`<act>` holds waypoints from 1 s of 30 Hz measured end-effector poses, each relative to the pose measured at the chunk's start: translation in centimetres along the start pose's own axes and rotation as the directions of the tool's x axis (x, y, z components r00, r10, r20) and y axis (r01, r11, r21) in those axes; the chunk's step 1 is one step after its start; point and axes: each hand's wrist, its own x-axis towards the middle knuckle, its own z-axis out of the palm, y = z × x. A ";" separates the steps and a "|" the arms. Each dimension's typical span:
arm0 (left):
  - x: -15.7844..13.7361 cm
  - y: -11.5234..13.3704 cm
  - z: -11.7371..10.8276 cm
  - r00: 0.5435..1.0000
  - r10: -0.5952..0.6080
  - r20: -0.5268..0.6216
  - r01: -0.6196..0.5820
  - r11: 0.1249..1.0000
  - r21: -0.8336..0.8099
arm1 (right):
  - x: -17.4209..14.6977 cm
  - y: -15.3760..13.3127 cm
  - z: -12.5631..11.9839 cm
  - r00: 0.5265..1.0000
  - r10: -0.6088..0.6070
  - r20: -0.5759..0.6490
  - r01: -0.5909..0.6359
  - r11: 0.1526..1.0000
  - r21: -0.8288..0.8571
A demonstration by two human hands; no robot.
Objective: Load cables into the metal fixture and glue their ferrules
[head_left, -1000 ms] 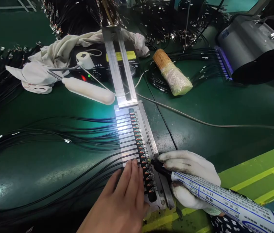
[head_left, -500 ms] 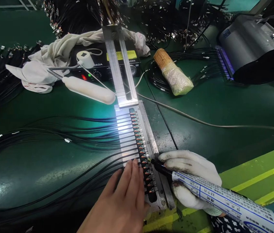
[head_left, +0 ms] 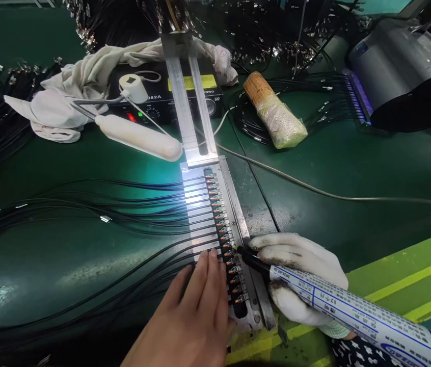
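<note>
Cable ends (head_left: pixel 226 245) are lying in a row across the dark slot of a metal jig (head_left: pixel 248 322), which is running away from the wearer. At the jig's near end, a green mat (head_left: pixel 410 267) with yellow stripes is spreading out to the right. Over the jig's near left side, the bare left hand (head_left: pixel 196 303) is resting with its fingers outstretched and close together, not visibly curling around anything, though its underside is hiding from view. Just right of the jig, the gloved right hand (head_left: pixel 307 257) is gripping a white printed tube (head_left: pixel 338 306) near its front, and the tube's black nozzle (head_left: pixel 253 261) is pointing left at the row. Compared with half a second ago, the nozzle is sitting slightly farther from the jig's near end, while the left hand is keeping its place. To my judgement, the work is passing along the row; whether the tip is touching metal is not showing clearly. Left of the jig, black cables (head_left: pixel 158 187) are trailing off. Beyond the jig, a white rounded bar (head_left: pixel 139 136) is sitting to the left, a wrapped tool (head_left: pixel 276 114) is lying to the right, and farther right a grey metal hood (head_left: pixel 391 56) is glowing violet underneath
</note>
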 end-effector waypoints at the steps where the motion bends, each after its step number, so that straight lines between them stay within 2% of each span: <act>1: 0.0 0.0 0.0 1.000 -0.001 0.001 0.001 1.000 -0.001 | 0.0 0.0 0.0 1.000 0.001 0.001 -0.001 1.000 -0.002; 10: -0.1 0.2 -0.1 0.999 -0.021 0.030 0.022 0.999 -0.030 | -0.2 0.0 -0.1 1.000 -0.002 -0.011 0.002 1.000 -0.007; 23: 0.2 0.4 -0.3 0.998 -0.068 0.010 0.068 0.998 -0.008 | -0.4 0.0 -0.2 1.000 -0.005 -0.012 0.005 1.000 -0.012; 30: 0.3 0.2 -0.1 0.999 -0.051 -0.011 0.051 0.999 0.000 | -0.3 0.1 -0.1 0.999 -0.021 -0.029 0.021 1.000 0.008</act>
